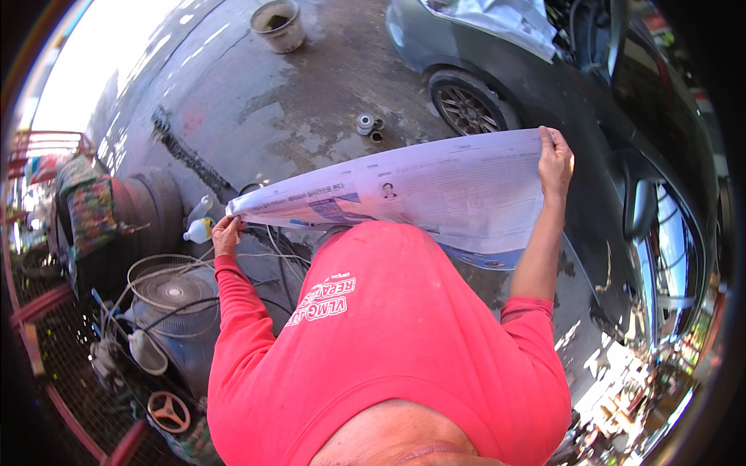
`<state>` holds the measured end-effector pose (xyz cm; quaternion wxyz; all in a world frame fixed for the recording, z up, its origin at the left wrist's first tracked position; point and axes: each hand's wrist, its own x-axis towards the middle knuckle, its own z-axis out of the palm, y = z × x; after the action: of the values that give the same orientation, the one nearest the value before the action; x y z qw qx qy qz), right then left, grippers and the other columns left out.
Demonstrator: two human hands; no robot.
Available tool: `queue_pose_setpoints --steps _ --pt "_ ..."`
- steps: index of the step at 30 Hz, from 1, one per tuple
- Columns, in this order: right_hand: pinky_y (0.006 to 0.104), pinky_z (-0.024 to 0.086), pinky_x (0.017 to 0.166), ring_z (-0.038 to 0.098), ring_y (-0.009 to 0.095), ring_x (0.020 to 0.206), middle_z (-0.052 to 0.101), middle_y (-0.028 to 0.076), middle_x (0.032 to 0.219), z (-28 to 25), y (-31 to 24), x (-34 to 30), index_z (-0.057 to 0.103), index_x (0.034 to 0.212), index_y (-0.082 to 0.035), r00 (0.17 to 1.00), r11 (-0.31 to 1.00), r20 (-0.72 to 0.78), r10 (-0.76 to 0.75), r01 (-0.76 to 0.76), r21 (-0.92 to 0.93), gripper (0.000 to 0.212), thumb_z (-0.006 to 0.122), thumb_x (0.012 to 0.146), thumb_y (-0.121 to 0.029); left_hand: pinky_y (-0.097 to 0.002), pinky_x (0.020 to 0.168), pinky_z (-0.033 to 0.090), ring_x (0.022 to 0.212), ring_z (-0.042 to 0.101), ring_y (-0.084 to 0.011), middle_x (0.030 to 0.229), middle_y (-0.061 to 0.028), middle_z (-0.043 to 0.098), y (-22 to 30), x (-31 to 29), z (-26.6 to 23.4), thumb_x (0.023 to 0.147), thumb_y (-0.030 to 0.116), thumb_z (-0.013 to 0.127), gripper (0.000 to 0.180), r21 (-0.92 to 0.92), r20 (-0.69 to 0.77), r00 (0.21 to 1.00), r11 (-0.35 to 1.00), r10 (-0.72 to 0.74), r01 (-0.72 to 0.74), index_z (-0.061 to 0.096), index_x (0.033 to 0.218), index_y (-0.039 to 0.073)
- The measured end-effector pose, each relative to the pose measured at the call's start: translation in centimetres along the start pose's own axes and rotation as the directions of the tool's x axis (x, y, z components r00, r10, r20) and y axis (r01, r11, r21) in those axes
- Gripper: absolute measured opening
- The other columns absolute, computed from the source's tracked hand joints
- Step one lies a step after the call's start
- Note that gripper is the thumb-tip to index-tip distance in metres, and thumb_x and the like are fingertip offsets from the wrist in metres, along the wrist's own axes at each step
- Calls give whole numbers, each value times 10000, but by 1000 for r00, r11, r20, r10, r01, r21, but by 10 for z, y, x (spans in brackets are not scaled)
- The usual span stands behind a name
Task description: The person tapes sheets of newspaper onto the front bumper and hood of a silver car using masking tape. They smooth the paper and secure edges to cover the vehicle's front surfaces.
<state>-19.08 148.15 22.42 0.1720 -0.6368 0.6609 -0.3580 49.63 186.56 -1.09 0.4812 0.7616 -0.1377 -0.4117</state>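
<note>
A wide sheet of newspaper (pixel 458 182) is stretched out in front of me, held up between both hands. My left hand (pixel 228 234) pinches its left end, where the sheet narrows. At the upper right corner, my right hand (pixel 555 165) grips the edge between thumb and fingers. The paper sags a little along its lower side, close to my red shirt (pixel 404 326). Beyond my right hand stands a dark car (pixel 536 93), with a white sheet (pixel 505 23) over part of its front.
A bucket (pixel 278 27) stands at the far side of the concrete floor. Small cans (pixel 365 124) sit near the car's wheel (pixel 468 105). To my left are stacked tires (pixel 148 206), a bottle with a yellow label (pixel 200 230), a blue drum (pixel 175 311) and looped hoses (pixel 268 256).
</note>
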Motion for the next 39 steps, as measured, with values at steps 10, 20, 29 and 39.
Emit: queue_pose_setpoints --steps 10,20,29,39 --pt "326 529 684 660 169 718 758 74 849 -30 -29 42 783 1012 -58 938 942 -96 -332 336 23 293 718 1063 -339 -326 788 573 901 759 -179 1013 -44 806 -75 -88 16 985 170 706 244 522 29 1000 853 8 -22 807 1165 40" --pt "267 413 598 547 126 654 595 36 716 -11 -159 -28 718 906 -18 770 680 -71 -634 599 422 121 808 956 -83 -348 976 562 1075 718 -218 1344 -150 744 160 -107 135 1028 -2 582 777 357 -113 781 758 615 -545 286 1716 207" --pt "241 315 549 394 30 611 440 -48 641 0 -222 -46 738 1326 -26 770 774 308 -558 350 527 468 874 928 -233 -374 954 574 1006 738 -207 1224 -142 791 339 -188 322 935 -112 673 1042 -232 473 242 385 847 -893 63 1752 100" --pt "383 586 705 765 314 808 784 120 929 -1 -213 -42 790 1053 -99 733 712 229 -641 456 534 151 770 935 -190 -379 876 582 965 711 -276 1239 -180 751 354 -182 332 914 -65 738 785 -246 689 342 650 639 -719 432 1632 21"
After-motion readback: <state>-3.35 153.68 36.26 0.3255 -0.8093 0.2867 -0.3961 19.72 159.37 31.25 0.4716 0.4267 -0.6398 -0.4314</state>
